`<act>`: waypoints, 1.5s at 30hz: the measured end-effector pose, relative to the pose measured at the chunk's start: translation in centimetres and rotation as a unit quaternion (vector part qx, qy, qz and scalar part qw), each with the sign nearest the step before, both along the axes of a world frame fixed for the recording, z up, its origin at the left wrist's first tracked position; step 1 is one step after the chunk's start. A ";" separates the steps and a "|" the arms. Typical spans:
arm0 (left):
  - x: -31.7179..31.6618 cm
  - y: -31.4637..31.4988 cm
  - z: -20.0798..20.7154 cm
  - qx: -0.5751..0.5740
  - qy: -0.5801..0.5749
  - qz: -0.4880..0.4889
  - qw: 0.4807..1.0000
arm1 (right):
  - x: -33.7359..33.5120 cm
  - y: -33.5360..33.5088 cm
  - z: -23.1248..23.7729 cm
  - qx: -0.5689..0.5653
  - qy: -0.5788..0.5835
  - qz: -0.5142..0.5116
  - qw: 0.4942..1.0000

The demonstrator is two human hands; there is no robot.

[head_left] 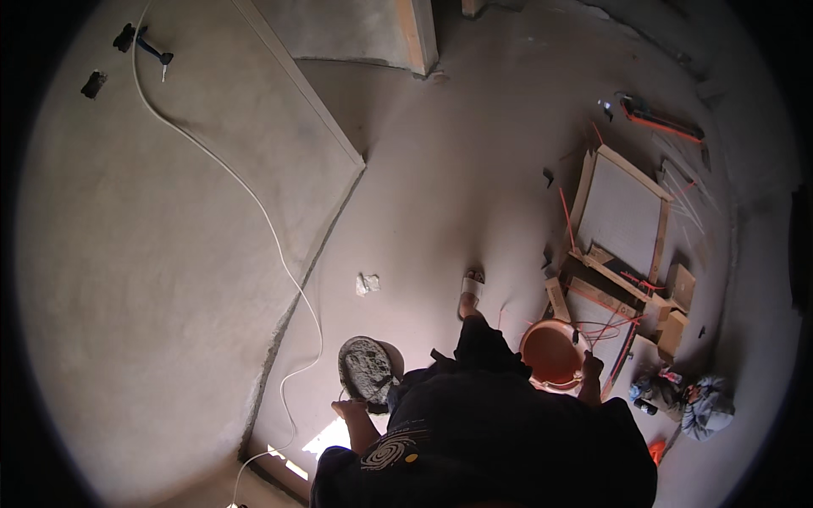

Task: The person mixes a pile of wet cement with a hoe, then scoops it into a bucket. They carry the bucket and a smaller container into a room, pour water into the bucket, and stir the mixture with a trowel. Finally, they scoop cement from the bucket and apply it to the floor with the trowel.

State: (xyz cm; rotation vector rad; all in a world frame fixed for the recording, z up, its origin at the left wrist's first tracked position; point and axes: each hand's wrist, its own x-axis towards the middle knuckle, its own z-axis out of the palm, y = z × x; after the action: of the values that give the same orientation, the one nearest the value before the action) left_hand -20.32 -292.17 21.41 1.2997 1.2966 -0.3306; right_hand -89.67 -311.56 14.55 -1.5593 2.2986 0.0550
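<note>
At my left side hangs a dark bucket [366,370] with grey, lumpy mortar-like material in it, tilted so that its mouth shows. My left hand [347,409] is closed at its near edge, by the thin handle. To my right is an orange-brown bucket [552,354] that looks hollow, with little or nothing visible inside. The fingers of my right hand [592,367] are wrapped at its right side, where the handle meets the rim. My dark shirt covers the lower middle of the view, and one sandalled foot [472,290] is stepping forward between the buckets.
A white cable [246,182] runs down the plastered wall [169,229] to the floor at left. Cardboard boxes [622,212], orange straps and a long orange-black tool [662,120] lie at right. Crumpled cloths [707,408] sit near right. A small white packet [367,284] lies ahead.
</note>
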 end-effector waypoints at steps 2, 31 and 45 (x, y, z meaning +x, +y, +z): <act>-0.7 -9.0 0.9 -0.014 -0.026 -0.002 1.000 | 1.3 -9.0 -1.1 -0.034 0.026 0.106 0.993; 10.5 -87.2 2.0 -0.028 -0.054 0.153 0.986 | 38.6 -114.3 3.0 0.073 -0.107 0.089 0.988; 22.0 -101.3 -3.3 0.023 -0.008 0.325 0.945 | 83.2 -139.6 6.1 0.076 -0.229 0.348 0.906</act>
State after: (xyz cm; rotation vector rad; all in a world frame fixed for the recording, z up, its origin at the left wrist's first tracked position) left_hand 1.65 -393.45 18.13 0.8397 1.6419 0.1767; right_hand -6.46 -451.13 20.68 -1.9724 1.2800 0.0403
